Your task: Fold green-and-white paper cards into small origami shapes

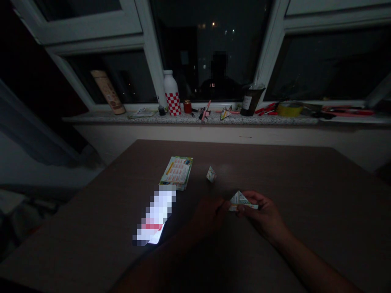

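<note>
A printed sheet of paper [240, 198], folded to a triangular point with a flat strip along its lower edge, is held just above the table between both hands. My right hand [265, 213] grips its right side, thumb in front and fingers behind. My left hand [209, 213], in deep shadow, pinches the left corner. Beyond them a small folded paper piece [210, 174] stands on the table. To the left lies a stack of printed leaflets [177, 171]. Nearer me is a phone [155, 215] with its screen lit and blurred out.
The brown table [275, 162] meets a wall below the window. Along the granite sill [214, 119] stand a checkered bottle [172, 95], a tan tumbler [108, 92], a small red jar [187, 106], a drink cup [251, 100] and a yellow tape roll [289, 109]. The room is dim.
</note>
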`<state>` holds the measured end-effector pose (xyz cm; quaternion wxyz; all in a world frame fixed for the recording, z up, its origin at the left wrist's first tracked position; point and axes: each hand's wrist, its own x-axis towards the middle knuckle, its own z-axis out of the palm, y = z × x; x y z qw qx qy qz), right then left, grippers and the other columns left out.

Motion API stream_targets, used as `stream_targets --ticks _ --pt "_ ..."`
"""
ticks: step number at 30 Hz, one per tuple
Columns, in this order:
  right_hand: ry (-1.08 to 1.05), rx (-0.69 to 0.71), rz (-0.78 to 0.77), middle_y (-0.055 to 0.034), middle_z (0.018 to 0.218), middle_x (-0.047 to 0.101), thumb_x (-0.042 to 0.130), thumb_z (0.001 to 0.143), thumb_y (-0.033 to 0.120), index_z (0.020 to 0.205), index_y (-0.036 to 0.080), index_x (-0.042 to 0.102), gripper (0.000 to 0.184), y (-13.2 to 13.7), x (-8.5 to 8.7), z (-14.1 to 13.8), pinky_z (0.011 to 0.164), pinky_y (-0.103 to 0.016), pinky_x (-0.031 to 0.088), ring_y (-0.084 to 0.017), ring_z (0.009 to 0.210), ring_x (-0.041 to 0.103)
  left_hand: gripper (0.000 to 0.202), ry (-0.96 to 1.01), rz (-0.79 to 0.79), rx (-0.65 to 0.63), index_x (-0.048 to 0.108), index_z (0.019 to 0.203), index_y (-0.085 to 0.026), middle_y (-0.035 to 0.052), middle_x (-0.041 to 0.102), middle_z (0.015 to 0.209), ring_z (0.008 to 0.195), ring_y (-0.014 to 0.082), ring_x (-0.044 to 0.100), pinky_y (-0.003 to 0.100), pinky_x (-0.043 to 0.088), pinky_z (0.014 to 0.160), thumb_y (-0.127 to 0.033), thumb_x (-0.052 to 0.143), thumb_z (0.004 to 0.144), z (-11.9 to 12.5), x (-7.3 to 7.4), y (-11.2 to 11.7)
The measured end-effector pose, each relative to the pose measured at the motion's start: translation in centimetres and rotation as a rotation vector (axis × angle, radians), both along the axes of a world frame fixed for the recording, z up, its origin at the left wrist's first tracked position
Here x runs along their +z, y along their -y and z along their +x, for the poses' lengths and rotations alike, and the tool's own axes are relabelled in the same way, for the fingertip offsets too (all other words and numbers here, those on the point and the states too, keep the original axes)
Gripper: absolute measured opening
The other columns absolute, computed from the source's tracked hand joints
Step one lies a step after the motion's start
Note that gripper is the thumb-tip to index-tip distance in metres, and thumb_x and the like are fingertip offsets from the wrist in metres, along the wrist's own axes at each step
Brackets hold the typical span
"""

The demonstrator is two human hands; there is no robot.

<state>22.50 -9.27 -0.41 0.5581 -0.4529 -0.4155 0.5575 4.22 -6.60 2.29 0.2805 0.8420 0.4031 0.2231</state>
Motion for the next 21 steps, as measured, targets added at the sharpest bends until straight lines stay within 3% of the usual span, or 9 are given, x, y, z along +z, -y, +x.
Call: stream_targets --ticks 5,10,16,21 --pt "-0.092 0.017 -0.019 0.0003 0.067 0.070 0.084 0.056 0.026 0.083 0.019 0.066 0.033 0.09 0.44 0.00 0.055 -0.025 0.050 -0.013 0.053 0.063 0.037 -0.013 0.053 -0.006 0.056 0.073 -0.016 0.0014 0.056 0.063 0.057 0.0130 0.050 0.024 0.033 0.058 -0.030 0.029 0.094 0.14 -0.43 0.24" --pt "-0.103 0.008 -0.015 0.0006 0.070 0.070 0.083 0.058 0.023 0.085 0.019 0.065 0.032 0.06 0.19 0.19 0.056 -0.024 0.050 -0.012 0.054 0.063 0.042 0.065 -0.083 -0.011 0.058 0.072 -0.016 0.0003 0.057 0.062 0.056 0.0118 0.052 0.022 0.035 0.055 -0.033 0.027 0.095 0.18 -0.19 0.14" --pt "-0.045 0.016 -0.017 -0.0011 0.071 0.072 0.082 0.060 0.026 0.087 0.019 0.064 0.033 -0.05 -0.05 0.20 0.058 -0.025 0.050 -0.014 0.056 0.064 0.042 0.037 -0.073 0.004 0.058 0.064 -0.015 -0.0017 0.052 0.056 0.053 0.0108 0.048 0.021 0.030 0.050 -0.040 0.037 0.092 0.09 -0.19 -0.09" --pt "0.034 -0.037 -0.021 -0.0007 0.074 0.071 0.084 0.056 0.025 0.092 0.019 0.063 0.041 -0.02 -0.19 -0.16 0.060 -0.025 0.051 -0.014 0.061 0.064 0.047 0.116 -0.151 0.018 0.059 0.066 -0.015 -0.0014 0.054 0.055 0.052 0.0103 0.052 0.020 0.034 0.051 -0.041 0.032 0.094 0.25 -0.40 0.19"
